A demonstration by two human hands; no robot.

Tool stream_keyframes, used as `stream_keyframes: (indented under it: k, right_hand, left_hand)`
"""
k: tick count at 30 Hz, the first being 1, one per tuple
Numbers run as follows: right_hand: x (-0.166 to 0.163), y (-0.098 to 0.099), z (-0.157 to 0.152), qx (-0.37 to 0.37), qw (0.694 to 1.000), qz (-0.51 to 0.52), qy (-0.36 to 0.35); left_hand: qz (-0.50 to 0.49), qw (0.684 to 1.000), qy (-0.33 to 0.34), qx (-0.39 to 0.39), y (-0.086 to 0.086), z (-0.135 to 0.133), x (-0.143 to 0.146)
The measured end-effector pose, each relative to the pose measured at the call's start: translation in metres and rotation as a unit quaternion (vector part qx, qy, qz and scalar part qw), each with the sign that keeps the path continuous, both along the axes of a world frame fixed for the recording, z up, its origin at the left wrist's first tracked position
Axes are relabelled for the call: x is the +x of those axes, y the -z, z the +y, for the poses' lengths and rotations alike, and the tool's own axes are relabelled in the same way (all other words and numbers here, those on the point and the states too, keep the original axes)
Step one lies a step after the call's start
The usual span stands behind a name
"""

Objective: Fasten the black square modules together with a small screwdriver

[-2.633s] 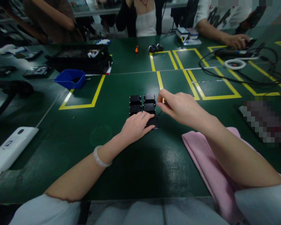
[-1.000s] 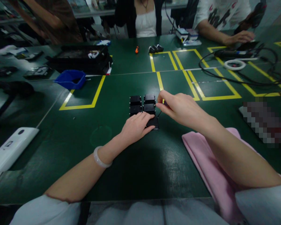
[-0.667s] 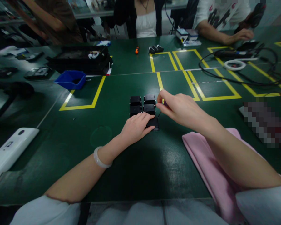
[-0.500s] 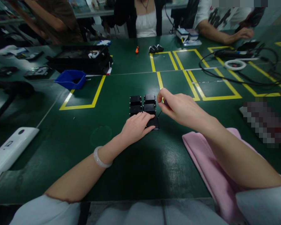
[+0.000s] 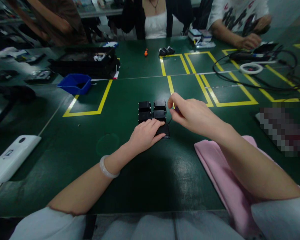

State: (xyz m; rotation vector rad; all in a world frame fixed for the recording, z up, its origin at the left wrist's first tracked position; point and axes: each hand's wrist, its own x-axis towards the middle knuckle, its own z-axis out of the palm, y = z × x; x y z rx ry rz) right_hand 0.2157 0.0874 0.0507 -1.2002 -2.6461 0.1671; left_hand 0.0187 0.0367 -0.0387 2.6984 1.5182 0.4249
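Note:
On the table sits a group of small black box-shaped blocks [image 5: 160,115] in two columns, with shiny screw-like points along their sides. My left hand [image 5: 146,134] lies over the near part of the group, its thumb and fingers closed around the nearest right block [image 5: 163,129]. The hand hides whatever is at the near left. My right hand [image 5: 187,111] is closed in a pinch on a thin screwdriver [image 5: 170,121], most of its dark handle hidden by the fingers. The shaft slants down to the right side of the nearest block; its tip is too small to make out.
A pink cloth [image 5: 210,156] lies under my right forearm. At left are a white device [image 5: 15,158], a blue bin [image 5: 75,84] and a black tray [image 5: 82,63]. Black cables [image 5: 265,87] spread at far right. People sit across the green table [image 5: 150,186].
My two hands and the blocks keep nearly the same places. Across the table, the hands of the person at right have moved.

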Motion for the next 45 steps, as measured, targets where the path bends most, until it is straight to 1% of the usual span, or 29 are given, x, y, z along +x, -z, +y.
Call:
stream_keyframes:
  k: [4,11,17,27,33,39,45]
  right_hand:
    - [-0.0001,0.0004,0.0001,0.01,1.0,-0.012,0.005]
    - [0.0002,0.0006,-0.001,0.004,1.0,0.0,-0.002]
    - [0.0007,-0.0001,-0.0007,0.012,1.0,-0.018,-0.002]
    - [0.0004,0.0005,0.0002,0.011,1.0,-0.017,0.003]
    - [0.0001,-0.0001,-0.0005,-0.005,1.0,-0.004,-0.002]
    - [0.0008,-0.0009,-0.0003,0.008,1.0,-0.016,0.003]
    - [0.0008,-0.001,-0.0002,-0.01,1.0,-0.008,-0.001]
  left_hand:
    - [-0.001,1.0,0.0,0.001,-0.0003,-0.0003,0.0]
    - [-0.003,1.0,0.002,0.001,-0.0011,-0.0004,-0.0002]
    - [-0.004,1.0,0.002,-0.003,-0.0015,-0.0005,-0.0001]
    - [-0.003,1.0,0.0,-0.003,-0.0009,-0.0006,0.0003]
    - [-0.005,1.0,0.0,-0.006,-0.0018,0.0001,0.0005]
    - [-0.005,1.0,0.003,-0.006,-0.0021,-0.0007,0.0]
    - [-0.002,1.0,0.002,0.003,-0.0008,-0.0007,0.0001]
